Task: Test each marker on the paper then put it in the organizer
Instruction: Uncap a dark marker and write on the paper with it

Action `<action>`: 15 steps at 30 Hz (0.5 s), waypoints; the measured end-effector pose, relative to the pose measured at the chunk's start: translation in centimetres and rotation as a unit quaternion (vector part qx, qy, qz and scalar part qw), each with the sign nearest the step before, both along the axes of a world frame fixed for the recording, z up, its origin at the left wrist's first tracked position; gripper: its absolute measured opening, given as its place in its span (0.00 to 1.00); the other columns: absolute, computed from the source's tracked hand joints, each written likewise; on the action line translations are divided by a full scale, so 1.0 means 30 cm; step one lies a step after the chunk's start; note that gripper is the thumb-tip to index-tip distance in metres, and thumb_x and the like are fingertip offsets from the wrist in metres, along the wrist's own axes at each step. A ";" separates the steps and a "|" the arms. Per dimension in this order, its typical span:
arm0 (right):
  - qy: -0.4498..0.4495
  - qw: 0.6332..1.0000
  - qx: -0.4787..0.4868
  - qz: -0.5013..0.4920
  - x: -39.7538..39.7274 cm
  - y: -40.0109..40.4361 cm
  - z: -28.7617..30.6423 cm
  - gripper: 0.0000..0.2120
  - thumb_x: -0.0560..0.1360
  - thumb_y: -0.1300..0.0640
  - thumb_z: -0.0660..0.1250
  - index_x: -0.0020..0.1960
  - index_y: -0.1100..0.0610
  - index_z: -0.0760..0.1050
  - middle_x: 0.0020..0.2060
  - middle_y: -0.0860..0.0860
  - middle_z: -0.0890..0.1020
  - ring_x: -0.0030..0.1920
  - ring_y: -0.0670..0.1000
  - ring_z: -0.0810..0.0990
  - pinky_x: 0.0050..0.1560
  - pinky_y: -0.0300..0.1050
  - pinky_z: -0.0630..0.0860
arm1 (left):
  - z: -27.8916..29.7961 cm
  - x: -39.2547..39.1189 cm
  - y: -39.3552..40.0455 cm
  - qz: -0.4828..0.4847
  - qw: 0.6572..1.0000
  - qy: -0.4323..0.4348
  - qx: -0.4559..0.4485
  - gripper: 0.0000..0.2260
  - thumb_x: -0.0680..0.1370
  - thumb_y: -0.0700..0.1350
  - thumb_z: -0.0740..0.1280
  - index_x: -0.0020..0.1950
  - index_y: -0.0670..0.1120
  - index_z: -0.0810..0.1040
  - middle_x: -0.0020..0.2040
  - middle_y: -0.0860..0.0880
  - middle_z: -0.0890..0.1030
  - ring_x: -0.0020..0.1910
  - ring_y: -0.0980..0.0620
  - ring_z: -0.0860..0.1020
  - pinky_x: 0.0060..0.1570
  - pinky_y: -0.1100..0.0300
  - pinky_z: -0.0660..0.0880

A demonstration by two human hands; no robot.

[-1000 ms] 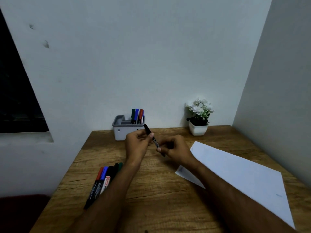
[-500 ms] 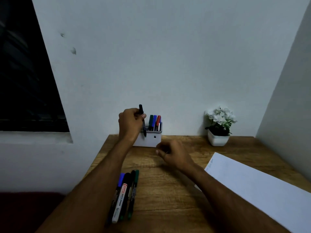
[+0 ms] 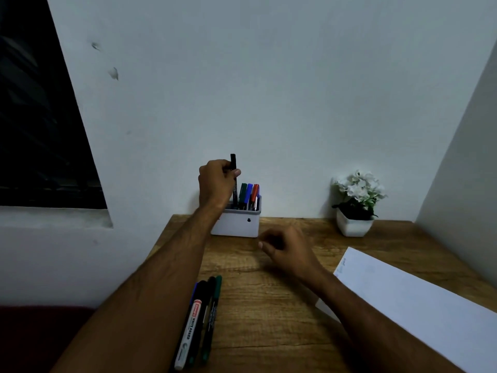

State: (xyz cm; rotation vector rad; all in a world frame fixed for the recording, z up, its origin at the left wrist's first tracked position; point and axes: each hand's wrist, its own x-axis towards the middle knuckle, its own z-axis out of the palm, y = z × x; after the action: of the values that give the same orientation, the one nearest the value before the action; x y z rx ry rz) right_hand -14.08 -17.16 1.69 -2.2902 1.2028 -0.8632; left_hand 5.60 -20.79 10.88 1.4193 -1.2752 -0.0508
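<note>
here the black marker (image 3: 234,181) stands upright over the organizer (image 3: 238,223), its lower end dipping into the left part of the box, just beside a green marker (image 3: 243,195), a blue marker (image 3: 249,194) and a red marker (image 3: 254,195) that stand together at the right of it. the left hand (image 3: 216,184) holds the black marker near its top, the fingers (image 3: 236,172) clamped on the barrel with the thumb pressed against it. the organizer is a pale box at the back edge of the wooden table (image 3: 269,305), close to the wall. the right hand (image 3: 286,250) hangs low over the table in front of the organizer, its fingers curled loosely inward and holding nothing that can be seen. nearer the person, at the left, a row of loose markers (image 3: 200,321) lies side by side on the table, among them a white-barrelled one with a black cap and a green one; the left forearm partly covers them. a white sheet of paper (image 3: 403,300) lies at the right, partly under the right forearm. a small white pot with white flowers (image 3: 356,203) sits at the back right corner.
</note>
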 end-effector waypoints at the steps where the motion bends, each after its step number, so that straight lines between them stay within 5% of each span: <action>1: 0.000 1.000 0.002 -0.001 0.000 0.001 -0.003 0.09 0.79 0.55 0.71 0.59 0.51 0.83 0.52 0.44 0.86 0.50 0.39 0.82 0.47 0.30 0.78 | -0.015 -0.004 -0.003 -0.001 1.000 -0.008 0.012 0.11 0.76 0.42 0.73 0.56 0.39 0.83 0.51 0.43 0.85 0.49 0.50 0.83 0.55 0.58 0.79; 8: 0.007 1.000 0.004 0.007 -0.001 0.014 0.003 0.08 0.80 0.56 0.71 0.58 0.51 0.83 0.51 0.44 0.86 0.49 0.38 0.81 0.44 0.28 0.75 | -0.143 0.005 -0.013 -0.004 0.991 -0.060 0.117 0.13 0.75 0.43 0.74 0.58 0.41 0.83 0.53 0.43 0.85 0.52 0.49 0.82 0.50 0.64 0.73; 15: 0.010 1.000 0.014 0.006 0.000 0.035 0.013 0.08 0.80 0.55 0.71 0.58 0.51 0.83 0.51 0.45 0.86 0.49 0.38 0.82 0.46 0.30 0.77 | -0.144 0.020 0.017 0.020 0.995 -0.051 0.081 0.14 0.74 0.41 0.75 0.59 0.40 0.82 0.52 0.42 0.84 0.50 0.50 0.82 0.49 0.65 0.73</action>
State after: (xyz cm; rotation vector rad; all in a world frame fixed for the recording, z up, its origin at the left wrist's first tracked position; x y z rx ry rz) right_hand -14.06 -16.12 2.08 -2.2869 1.2022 -0.8154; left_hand 6.21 -20.28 6.57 1.6046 -1.3499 -0.0560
